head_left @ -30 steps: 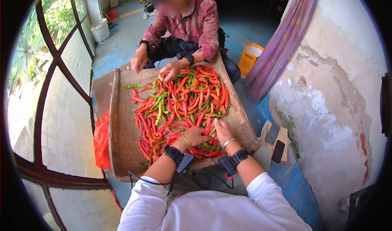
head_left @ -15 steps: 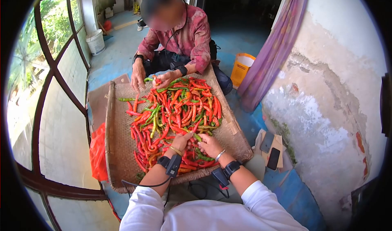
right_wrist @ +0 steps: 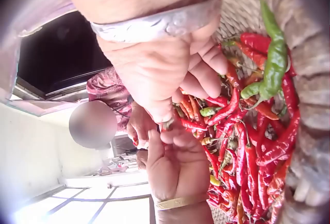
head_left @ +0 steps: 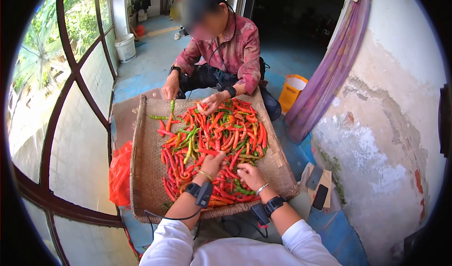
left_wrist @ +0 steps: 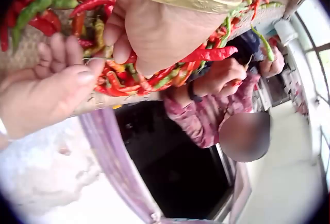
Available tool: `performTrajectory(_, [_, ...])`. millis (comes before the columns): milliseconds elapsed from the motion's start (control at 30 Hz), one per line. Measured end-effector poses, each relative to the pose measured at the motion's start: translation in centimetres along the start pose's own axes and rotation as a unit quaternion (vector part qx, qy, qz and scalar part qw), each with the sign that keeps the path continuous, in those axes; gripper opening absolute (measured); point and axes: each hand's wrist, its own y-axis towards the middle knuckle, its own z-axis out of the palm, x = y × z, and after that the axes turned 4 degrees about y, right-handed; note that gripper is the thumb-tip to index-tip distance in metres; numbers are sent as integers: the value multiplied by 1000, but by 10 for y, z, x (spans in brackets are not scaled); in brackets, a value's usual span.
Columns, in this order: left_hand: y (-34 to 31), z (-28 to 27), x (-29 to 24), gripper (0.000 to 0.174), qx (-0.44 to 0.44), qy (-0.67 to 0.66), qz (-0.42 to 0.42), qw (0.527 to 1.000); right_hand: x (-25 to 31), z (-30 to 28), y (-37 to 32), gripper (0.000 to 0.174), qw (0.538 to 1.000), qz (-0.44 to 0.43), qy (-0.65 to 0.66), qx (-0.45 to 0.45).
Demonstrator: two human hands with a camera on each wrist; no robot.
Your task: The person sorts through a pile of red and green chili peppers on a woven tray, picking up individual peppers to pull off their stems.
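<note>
A pile of red and green chilies (head_left: 235, 136) lies in a woven bamboo tray (head_left: 147, 183). My left hand (head_left: 213, 165), with a gold bangle, grips a red chili (left_wrist: 210, 54) whose pointed end sticks out past the palm. To its right, a short gap away over the pile, is my right hand (head_left: 252, 176), wearing a silver bangle. Its thumb and finger pinch a small green chili stem (right_wrist: 167, 124). A green chili (right_wrist: 277, 69) rests near the tray's edge, below that hand.
Across the tray a person (head_left: 226, 54) in a red patterned shirt dangles a green chili (head_left: 173, 107) from one hand. A red plastic bag (head_left: 121, 174) lies left of the tray. Two phones (head_left: 320, 185) are at the right, and a yellow container (head_left: 292, 91) stands behind.
My hands, close together half a second ago, have come apart, the right one drawing away to the right. The other person's hand now holds up a green chili. The head view has shifted slightly.
</note>
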Motion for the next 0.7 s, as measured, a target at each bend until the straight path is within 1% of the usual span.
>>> performTrajectory(33, [-3, 9, 6, 19, 45, 21, -7, 999, 0, 0, 1, 28, 1000, -28, -3, -6])
performTrajectory(100, [-9, 27, 11, 15, 92, -24, -25, 995, -5, -2, 2, 25, 1000, -20, 8, 2])
performTrajectory(167, [-3, 30, 21, 15, 96, -36, -22, 994, -20, -4, 7, 18, 998, 5, 56, 33])
performTrajectory(200, [-3, 30, 26, 15, 100, -44, -25, 994, -16, -4, 3, 18, 998, 8, 55, 35])
performTrajectory(233, [-6, 29, 25, 15, 99, -46, -26, 994, -5, -5, -1, 17, 997, 40, 49, 32])
performTrajectory(267, [-7, 27, 23, 16, 97, -19, -55, 994, 2, -5, -2, 19, 996, 71, 44, 29])
performTrajectory(300, [-9, 24, 19, 17, 96, 7, -84, 992, 3, -5, -1, 19, 996, 74, 45, 29])
performTrajectory(333, [-9, 20, 16, 19, 98, 46, -97, 989, 3, -4, 0, 18, 998, 49, 23, 39])
performTrajectory(400, [-7, 12, 11, 19, 103, 46, -101, 988, 6, -1, -3, 19, 999, 4, -5, 49])
performTrajectory(433, [-5, 8, 8, 20, 108, 45, -100, 988, 6, 1, -3, 19, 999, 6, -5, 50])
performTrajectory(467, [-2, 5, 5, 25, 89, 27, -95, 991, 6, 2, -3, 17, 999, 12, 12, 43])
performTrajectory(533, [-2, -6, -19, 26, 50, -21, -64, 996, 6, 0, -3, 16, 999, 19, 29, 36])
performTrajectory(567, [5, -16, -25, 27, 32, -50, -36, 998, 5, -2, -2, 16, 999, 39, 25, 24])
performTrajectory(600, [9, -28, -31, 29, 18, -138, 24, 990, 5, -3, -3, 17, 998, 59, 21, 12])
performTrajectory(633, [15, -35, -36, 31, -12, -303, 80, 949, 3, -3, -3, 17, 998, 61, 22, 13])
performTrajectory(667, [17, -41, -38, 33, -115, -339, 144, 923, 2, -3, -2, 17, 998, 63, 16, 9])
performTrajectory(700, [12, -43, -46, 34, -152, -335, 136, 920, 1, -3, -1, 17, 998, 63, 9, 5])
